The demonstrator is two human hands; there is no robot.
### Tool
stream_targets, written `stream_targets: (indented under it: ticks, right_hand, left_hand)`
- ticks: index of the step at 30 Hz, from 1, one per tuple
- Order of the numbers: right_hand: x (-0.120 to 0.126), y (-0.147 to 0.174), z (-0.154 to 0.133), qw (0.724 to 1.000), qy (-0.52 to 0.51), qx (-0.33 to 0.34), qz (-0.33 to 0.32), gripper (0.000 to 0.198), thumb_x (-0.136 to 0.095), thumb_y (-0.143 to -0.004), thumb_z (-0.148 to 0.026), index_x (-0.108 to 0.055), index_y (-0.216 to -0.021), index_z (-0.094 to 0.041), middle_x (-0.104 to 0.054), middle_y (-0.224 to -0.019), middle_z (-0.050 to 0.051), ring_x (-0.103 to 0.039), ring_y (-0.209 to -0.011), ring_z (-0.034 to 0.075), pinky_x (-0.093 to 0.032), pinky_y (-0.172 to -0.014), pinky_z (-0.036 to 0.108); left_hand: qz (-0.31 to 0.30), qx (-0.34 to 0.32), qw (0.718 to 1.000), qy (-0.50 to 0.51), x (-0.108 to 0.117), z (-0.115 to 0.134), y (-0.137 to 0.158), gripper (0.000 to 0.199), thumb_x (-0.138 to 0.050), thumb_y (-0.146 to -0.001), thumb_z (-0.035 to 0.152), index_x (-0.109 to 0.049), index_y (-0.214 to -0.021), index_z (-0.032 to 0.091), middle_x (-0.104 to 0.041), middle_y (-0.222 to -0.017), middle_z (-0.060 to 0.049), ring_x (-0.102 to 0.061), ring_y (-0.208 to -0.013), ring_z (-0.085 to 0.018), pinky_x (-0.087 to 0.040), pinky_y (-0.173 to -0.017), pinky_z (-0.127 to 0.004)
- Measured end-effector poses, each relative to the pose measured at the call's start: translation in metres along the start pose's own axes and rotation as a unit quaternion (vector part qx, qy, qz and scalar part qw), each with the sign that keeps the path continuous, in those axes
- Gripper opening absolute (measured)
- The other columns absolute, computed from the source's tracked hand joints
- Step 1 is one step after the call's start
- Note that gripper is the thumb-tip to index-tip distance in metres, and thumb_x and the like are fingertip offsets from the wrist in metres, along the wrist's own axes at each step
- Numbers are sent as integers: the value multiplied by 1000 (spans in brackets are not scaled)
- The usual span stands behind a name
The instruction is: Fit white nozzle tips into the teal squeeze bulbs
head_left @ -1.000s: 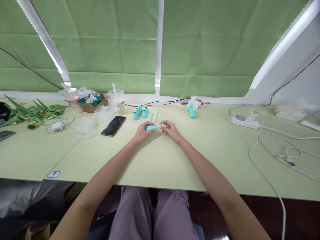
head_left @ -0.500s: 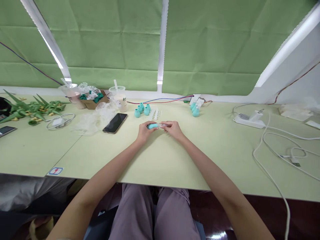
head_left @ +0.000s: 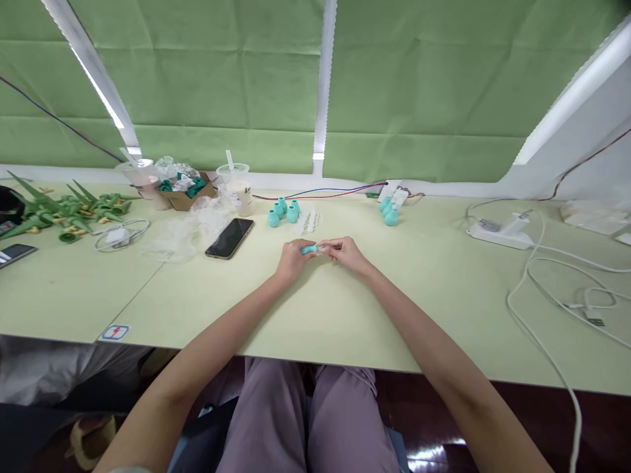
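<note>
My left hand [head_left: 292, 259] is closed round a small turquoise rubber bulb [head_left: 309, 249], its narrow neck pointing right. At that neck my right hand [head_left: 350, 255] pinches a small pale, partly clear piece [head_left: 325, 247]; the fingers cover most of it, so its kind is unclear. Just beyond the hands lie white strips with scalloped edges [head_left: 311, 220]. Several more turquoise bulbs [head_left: 292, 213] stand with their open necks up, left of the strips. Farther right is another small group of turquoise bulbs [head_left: 391, 217] with white pieces by them.
A black phone [head_left: 229, 238], crumpled clear plastic bag [head_left: 194, 230] and drink cup [head_left: 240, 190] are to the left. Beyond them are a cardboard box [head_left: 185, 199] and green plastic parts [head_left: 73, 210]. A white power strip [head_left: 503, 234] with loose cables lies on the right.
My left hand has turned slightly and now covers more of the turquoise bulb. Both hands still hold their pieces together. The view has shifted a little.
</note>
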State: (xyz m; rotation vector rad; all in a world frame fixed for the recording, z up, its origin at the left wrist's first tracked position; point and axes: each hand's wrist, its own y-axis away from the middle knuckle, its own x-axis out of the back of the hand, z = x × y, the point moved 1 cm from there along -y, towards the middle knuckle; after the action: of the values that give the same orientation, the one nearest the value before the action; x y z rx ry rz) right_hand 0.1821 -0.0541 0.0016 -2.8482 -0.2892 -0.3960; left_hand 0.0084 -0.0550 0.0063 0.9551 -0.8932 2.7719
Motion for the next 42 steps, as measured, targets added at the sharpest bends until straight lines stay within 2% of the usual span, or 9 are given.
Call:
stream_targets:
  ticks: [8,11,14,18,22,27,33,36,42]
  right_hand:
    - [-1,0,1,999,-36,-31,-15,33,-68,-65,-36,-69,-88,-12,-60,-60,0,-50,-49,9,-45,-50,23]
    - [9,-4,-6,998,-55,-12,5,51,-68,-66,-39,-60,-111,-17,-64,-70,1,-56,-54,11,-48,-56,24]
    - [14,-8,-9,997,-64,9,53,71,-68,-67,-44,-43,-131,-26,-66,-88,2,-62,-74,15,-50,-63,26]
    - [-4,-6,-10,997,-15,25,71,61,-74,-59,-45,-58,-115,-26,-58,-120,6,-51,-112,23,-46,-87,34]
    - [-32,-3,-14,997,-71,12,40,49,-70,-65,-48,-64,-108,-25,-61,-118,5,-52,-112,23,-43,-93,37]
    - [-24,-8,-10,986,-131,24,98,43,-74,-58,-47,-68,-90,-19,-69,-92,5,-62,-93,22,-48,-85,36]
    - [43,-17,17,960,-67,-13,271,43,-75,-50,-42,-65,-81,-14,-68,-79,5,-64,-78,20,-50,-77,35]
    - [75,-15,32,960,-43,-2,276,45,-73,-52,-42,-65,-87,-15,-68,-88,7,-64,-82,20,-50,-79,35]
    - [117,-6,55,915,83,-50,391,37,-70,-53,-40,-64,-78,-14,-67,-74,6,-61,-70,20,-49,-73,36]
  left_hand:
    - [-64,-13,998,16,-3,0,-4,18,-69,-69,27,-71,-86,20,-71,-86,-2,-64,-80,-17,-45,-76,-25]
    - [-28,29,994,98,-4,3,-10,39,-69,-70,33,-64,-106,19,-69,-90,-4,-63,-86,-18,-45,-82,-27]
    - [6,94,969,230,-5,4,-14,58,-63,-74,41,-47,-124,18,-67,-88,-4,-63,-87,-17,-46,-82,-29]
    - [10,150,918,367,-12,-2,-12,56,-48,-83,51,-34,-128,20,-61,-104,-8,-62,-91,-16,-48,-81,-29]
    - [19,148,915,375,-19,-8,-8,56,-38,-85,58,-30,-127,23,-52,-114,-8,-58,-100,-15,-48,-82,-28]
    - [59,139,947,284,-13,-8,-9,51,-29,-88,57,-31,-127,25,-39,-124,-10,-53,-104,-15,-45,-89,-32]
    - [201,145,958,146,25,-29,-22,44,-32,-89,51,-39,-119,19,-35,-124,-13,-49,-107,-19,-40,-94,-35]
    - [258,172,950,35,52,-45,-29,40,-36,-90,44,-42,-118,15,-36,-123,-15,-52,-102,-20,-40,-92,-33]
    - [180,288,904,-259,96,-66,-28,43,-53,-78,36,-47,-116,17,-45,-121,-17,-42,-114,-34,-37,-91,-46]
